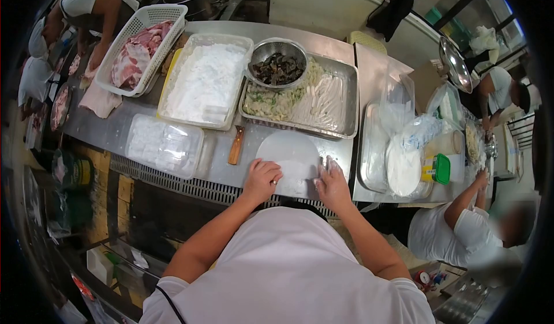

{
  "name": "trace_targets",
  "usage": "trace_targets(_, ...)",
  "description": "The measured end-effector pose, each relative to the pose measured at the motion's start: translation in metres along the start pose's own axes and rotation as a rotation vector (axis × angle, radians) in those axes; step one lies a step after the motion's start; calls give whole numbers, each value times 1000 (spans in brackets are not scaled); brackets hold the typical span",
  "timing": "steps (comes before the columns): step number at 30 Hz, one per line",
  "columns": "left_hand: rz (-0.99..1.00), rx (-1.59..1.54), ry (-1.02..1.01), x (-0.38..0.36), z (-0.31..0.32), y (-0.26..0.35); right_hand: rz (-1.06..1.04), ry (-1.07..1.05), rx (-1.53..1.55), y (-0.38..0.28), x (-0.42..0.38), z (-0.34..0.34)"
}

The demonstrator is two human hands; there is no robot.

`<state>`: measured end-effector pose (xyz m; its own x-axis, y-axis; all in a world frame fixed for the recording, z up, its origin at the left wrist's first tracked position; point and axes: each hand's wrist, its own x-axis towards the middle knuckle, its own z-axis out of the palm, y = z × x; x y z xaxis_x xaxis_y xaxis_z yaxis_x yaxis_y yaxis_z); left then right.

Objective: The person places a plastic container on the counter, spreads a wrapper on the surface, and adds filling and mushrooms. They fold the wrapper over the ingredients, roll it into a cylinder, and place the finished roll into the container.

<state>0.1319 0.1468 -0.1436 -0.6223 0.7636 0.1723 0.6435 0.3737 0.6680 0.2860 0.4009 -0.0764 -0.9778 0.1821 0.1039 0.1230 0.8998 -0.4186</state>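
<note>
A round, thin white translucent sheet (pixel 291 145) lies on the steel counter in front of me, with a paler patch over its near part. My left hand (pixel 264 180) is at its left edge, fingers bent and closed on the rim, a ring on one finger. At the right edge is my right hand (pixel 333 185), its fingers apart and dusted with white, the thumb side close to the sheet. A knife with a wooden handle (pixel 235 146) rests left of the sheet. Behind it, a steel tray (pixel 350 113) holds chopped greens and pale strips.
A steel bowl (pixel 254 73) of dark pieces sits on the tray. A tub of white powder (pixel 208 79), a lidded box (pixel 164 145) and a basket (pixel 147 15) of raw meat stand left. A green-lidded container (pixel 441 168) stands right. Other people work at both sides.
</note>
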Motion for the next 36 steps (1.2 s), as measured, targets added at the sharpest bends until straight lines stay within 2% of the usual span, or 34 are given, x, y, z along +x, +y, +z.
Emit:
trace_targets(5,-6,26,169,17,-7,8,65,159,178,6,102,-39)
trace_targets(7,-14,88,195,18,-12,12,40,209,172,34,148,-38)
trace_targets(10,-27,136,162,19,-12,14,78,84,124,49,207,-51)
trace_targets(13,-42,142,162,20,-11,13,-37,81,79,90,270,-30)
trace_targets(16,-57,138,169,21,-10,13,21,37,43,95,326,-30)
trace_targets(18,-72,138,149,21,-13,14,-41,-2,2,98,357,-22)
trace_targets(21,-90,142,135,24,-14,14,-82,-51,-104,103,364,1)
trace_targets(24,-99,132,132,24,-14,16,-66,-123,-173,108,333,19)
trace_targets(28,-99,126,131,26,-18,17,-99,-264,-237,86,288,3)
trace_targets(31,-96,120,135,26,-19,18,-78,-286,-173,96,301,1)
trace_targets(34,-91,114,155,25,-18,19,167,-43,-20,103,332,-8)
trace_targets(36,-82,118,168,25,-17,18,-11,162,-55,122,354,9)
